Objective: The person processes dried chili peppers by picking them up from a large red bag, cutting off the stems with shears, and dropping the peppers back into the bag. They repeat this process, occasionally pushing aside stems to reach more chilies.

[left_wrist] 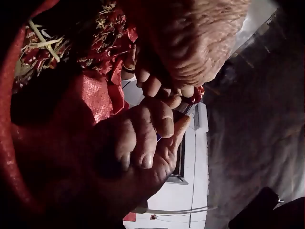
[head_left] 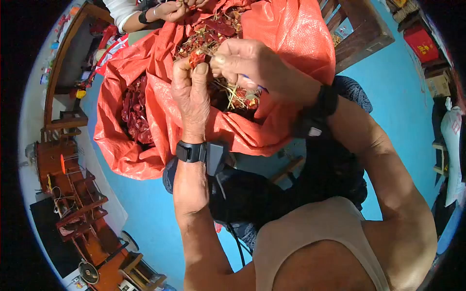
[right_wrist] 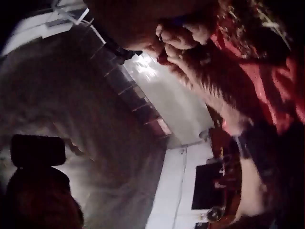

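My left hand pinches a dried red chili pepper between thumb and fingers, above the open sack. Close against it, my right hand grips a slim tool with a blue handle; its tip is mostly hidden by the fingers. Below both hands, the orange-red woven sack holds dried chili pieces and pale stems. In the left wrist view, the two hands meet at the pepper. The right wrist view is dark, with the left hand beside the right.
Whole dark-red chilies fill a second sack opening at the left. Across the sacks, another person's hand works over the pile. A wooden frame stands at upper right, wooden furniture at left, on a blue floor.
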`<state>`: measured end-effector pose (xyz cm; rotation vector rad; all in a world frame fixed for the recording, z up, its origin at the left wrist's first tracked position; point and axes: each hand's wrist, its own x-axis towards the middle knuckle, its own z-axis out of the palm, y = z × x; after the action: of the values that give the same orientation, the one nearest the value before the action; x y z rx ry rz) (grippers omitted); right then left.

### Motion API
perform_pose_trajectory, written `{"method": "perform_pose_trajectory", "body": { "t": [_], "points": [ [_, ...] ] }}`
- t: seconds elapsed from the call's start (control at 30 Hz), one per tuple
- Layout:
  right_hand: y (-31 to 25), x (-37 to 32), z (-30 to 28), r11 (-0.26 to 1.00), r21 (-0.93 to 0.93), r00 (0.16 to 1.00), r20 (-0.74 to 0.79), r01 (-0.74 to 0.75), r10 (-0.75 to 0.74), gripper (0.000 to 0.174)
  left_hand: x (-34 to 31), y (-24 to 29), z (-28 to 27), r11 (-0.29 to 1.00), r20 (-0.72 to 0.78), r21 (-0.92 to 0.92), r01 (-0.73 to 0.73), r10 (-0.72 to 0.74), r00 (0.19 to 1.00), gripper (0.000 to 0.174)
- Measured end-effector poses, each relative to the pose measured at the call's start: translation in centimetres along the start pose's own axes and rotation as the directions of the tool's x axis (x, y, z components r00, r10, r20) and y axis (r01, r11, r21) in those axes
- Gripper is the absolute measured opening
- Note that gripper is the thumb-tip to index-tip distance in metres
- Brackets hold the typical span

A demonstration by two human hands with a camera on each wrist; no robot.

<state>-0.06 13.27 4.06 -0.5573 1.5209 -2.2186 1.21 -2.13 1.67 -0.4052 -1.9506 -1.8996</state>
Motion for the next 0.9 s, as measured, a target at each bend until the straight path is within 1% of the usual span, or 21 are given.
{"method": "perform_pose_trajectory", "body": {
  "t": [0.03, 0.07, 0.1, 0.13, 0.17, 0.2, 0.23, 0.3, 0.37, 0.4, 0.43, 0.47, 0.53, 0.57, 0.63, 0.67, 0.73, 0.77, 0.83, 0.87, 0.9],
  "points": [
    [0.5, 0.4, -0.3, 1.0, 0.0, 1.0, -0.001, 0.0, 0.0, 0.023, -0.2, 0.1, -0.2, 1.0, -0.01, -0.023, 0.02, -0.02, 1.0, 0.01],
    [1.4, 0.8, -0.5, 0.956, -0.207, 0.977, 0.002, 0.208, -0.212, 0.024, -0.3, 0.2, -0.3, 0.998, -0.02, -0.046, 0.039, -0.04, 0.999, 0.011],
    [2.3, 1.1, -0.6, 0.828, -0.4, 0.911, 0.048, 0.394, -0.41, 0.024, -0.4, 0.2, -0.5, 0.998, -0.019, -0.044, 0.04, -0.041, 0.999, 0.011],
    [2.3, 1.1, -0.3, 0.782, -0.448, 0.883, 0.04, 0.434, -0.467, 0.024, -0.5, 0.2, -0.6, 0.999, -0.008, -0.043, 0.032, -0.033, 0.999, 0.012],
    [2.1, 0.8, -0.4, 0.783, -0.447, 0.883, 0.036, 0.433, -0.468, 0.024, -0.6, 0.2, -0.7, 0.999, 0.002, -0.043, 0.025, -0.025, 1.0, 0.013],
    [1.7, 0.4, -0.6, 0.791, -0.469, 0.912, 0.085, 0.393, -0.402, 0.02, -0.7, 0.3, -0.8, 0.999, 0.005, -0.043, 0.027, -0.027, 1.0, 0.013],
    [1.1, 0.0, -0.6, 0.796, -0.492, 0.934, 0.134, 0.353, -0.331, 0.016, -0.8, 0.5, -0.9, 1.0, 0.002, 0.018, 0.012, -0.012, 1.0, 0.013],
    [0.6, -0.2, -0.7, 0.821, -0.48, 0.951, 0.13, 0.308, -0.281, 0.016, -0.8, 0.4, -1.2, 0.997, 0.0, 0.079, -0.002, 0.002, 1.0, 0.013],
    [0.3, -0.3, -0.7, 0.845, -0.467, 0.966, 0.126, 0.26, -0.228, 0.016, -0.7, 0.1, -1.9, 0.96, 0.038, 0.251, -0.128, 0.122, 0.992, 0.014],
    [0.1, -0.2, -0.8, 0.77, -0.556, 0.947, 0.124, 0.314, -0.296, 0.021, -0.7, 0.0, -2.3, 0.96, 0.038, 0.251, -0.126, 0.12, 0.992, 0.014],
    [0.1, -0.2, -1.0, 0.682, -0.638, 0.923, 0.13, 0.358, -0.362, 0.025, -0.6, 0.3, -2.6, 0.933, 0.107, 0.329, -0.148, 0.119, 0.987, 0.013],
    [0.3, -0.1, -1.2, 0.683, -0.638, 0.924, 0.129, 0.356, -0.361, 0.025, -0.6, 0.5, -2.8, 0.898, 0.175, 0.403, -0.174, 0.111, 0.978, 0.013],
    [0.4, 0.0, -1.6, 0.553, -0.716, 0.883, 0.197, 0.426, -0.426, 0.025, -0.6, 1.1, -2.7, 0.87, 0.213, 0.446, -0.207, 0.122, 0.97, 0.013],
    [0.3, -0.2, -1.8, 0.555, -0.716, 0.884, 0.195, 0.424, -0.424, 0.025, -0.6, 1.2, -2.7, 0.839, 0.25, 0.487, -0.244, 0.134, 0.959, 0.014],
    [-0.2, -0.6, -2.0, 0.456, -0.781, 0.895, 0.291, 0.426, -0.337, 0.014, -0.6, 0.8, -2.9, 0.824, 0.288, 0.496, -0.273, 0.141, 0.947, 0.013],
    [0.2, -0.5, -2.0, 0.459, -0.781, 0.897, 0.289, 0.423, -0.335, 0.014, -0.6, 0.7, -2.9, 0.808, 0.327, 0.504, -0.307, 0.151, 0.933, 0.013],
    [1.3, -0.1, -1.8, 0.39, -0.753, 0.811, 0.314, 0.53, -0.494, 0.013, -0.8, 0.6, -2.8, 0.839, 0.282, 0.48, -0.257, 0.13, 0.95, 0.014],
    [1.4, -0.2, -1.5, 0.391, -0.754, 0.812, 0.312, 0.528, -0.494, 0.013, -0.8, 0.6, -2.8, 0.865, 0.235, 0.454, -0.213, 0.114, 0.965, 0.014],
    [1.6, -0.3, -0.3, 0.718, -0.608, 0.932, 0.114, 0.339, -0.343, 0.014, -1.1, 0.3, -2.7, 0.902, 0.178, 0.395, -0.175, 0.112, 0.978, 0.014],
    [2.2, 0.1, 0.1, 0.717, -0.608, 0.932, 0.114, 0.34, -0.344, 0.014, -1.2, 0.1, -2.5, 0.933, 0.119, 0.33, -0.142, 0.108, 0.987, 0.014],
    [3.3, 0.6, 0.4, 0.783, -0.483, 0.911, 0.09, 0.393, -0.403, 0.016, -1.2, -0.2, -2.2, 0.959, 0.058, 0.26, -0.113, 0.101, 0.993, 0.014]
  ]
}}
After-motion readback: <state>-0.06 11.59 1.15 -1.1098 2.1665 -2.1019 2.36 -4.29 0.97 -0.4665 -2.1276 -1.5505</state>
